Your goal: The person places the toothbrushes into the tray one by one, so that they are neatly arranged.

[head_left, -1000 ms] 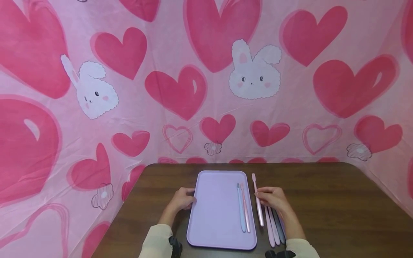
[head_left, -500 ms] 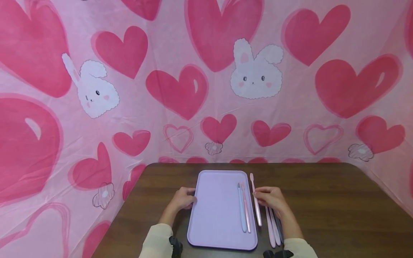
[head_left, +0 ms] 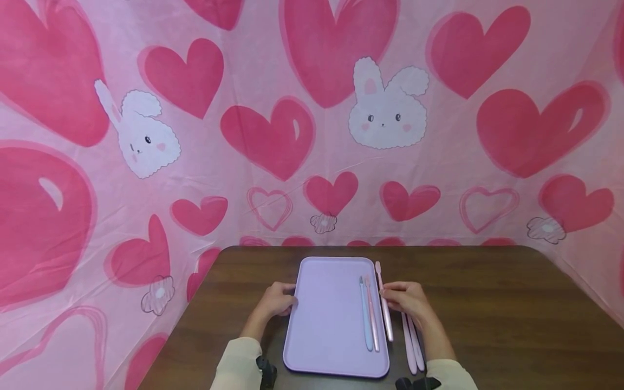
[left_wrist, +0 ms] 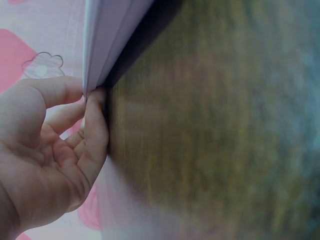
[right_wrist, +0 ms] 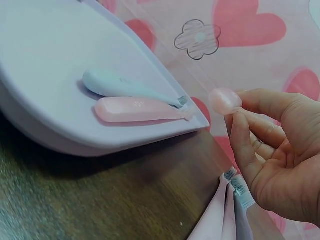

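My left hand (head_left: 274, 299) pinches the left rim of a lilac tray (head_left: 319, 325); in the left wrist view the thumb and fingers are on either side of that rim (left_wrist: 95, 55). Between the thumb and fingertips of my right hand (head_left: 408, 299) is a pink toothbrush (head_left: 387, 318), raised beside the tray's right rim. From the right wrist it shows nearly end-on, as a rounded pink handle (right_wrist: 224, 101). A light blue toothbrush (head_left: 366, 319) and a pink toothbrush (head_left: 373, 322) lie side by side along the tray's right part.
More toothbrushes (head_left: 408, 346) lie on the brown wooden table (head_left: 507, 314) right of the tray, partly hidden under my right hand; a darker one (right_wrist: 245, 220) shows among them. A pink cloth (head_left: 331, 141) with hearts and rabbits hangs behind the table.
My right hand has moved slightly left with the pink toothbrush, bringing it up to the tray's right rim. My left hand and the tray have stayed in place.
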The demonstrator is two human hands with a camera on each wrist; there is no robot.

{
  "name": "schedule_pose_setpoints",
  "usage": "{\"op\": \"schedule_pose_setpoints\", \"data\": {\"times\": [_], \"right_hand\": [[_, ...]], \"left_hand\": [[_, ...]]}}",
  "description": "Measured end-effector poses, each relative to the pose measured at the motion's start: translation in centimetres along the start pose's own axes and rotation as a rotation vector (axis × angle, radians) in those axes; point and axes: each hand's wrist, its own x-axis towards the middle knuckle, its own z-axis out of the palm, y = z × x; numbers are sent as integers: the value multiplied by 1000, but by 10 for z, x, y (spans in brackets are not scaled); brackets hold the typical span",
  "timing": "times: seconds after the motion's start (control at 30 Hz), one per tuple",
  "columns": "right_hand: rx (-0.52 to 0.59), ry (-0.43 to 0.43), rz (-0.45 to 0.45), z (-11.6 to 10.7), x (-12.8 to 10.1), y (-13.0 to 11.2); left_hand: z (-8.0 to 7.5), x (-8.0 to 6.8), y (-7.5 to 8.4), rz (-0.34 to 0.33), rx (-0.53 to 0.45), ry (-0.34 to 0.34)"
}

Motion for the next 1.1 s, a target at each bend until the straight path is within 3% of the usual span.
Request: {"op": "schedule_pose_setpoints", "data": {"times": [1.1], "right_hand": [[-5,-26,1,13,4,-6]], "left_hand": [[-1,-3,4,-13,11,-8]]}}
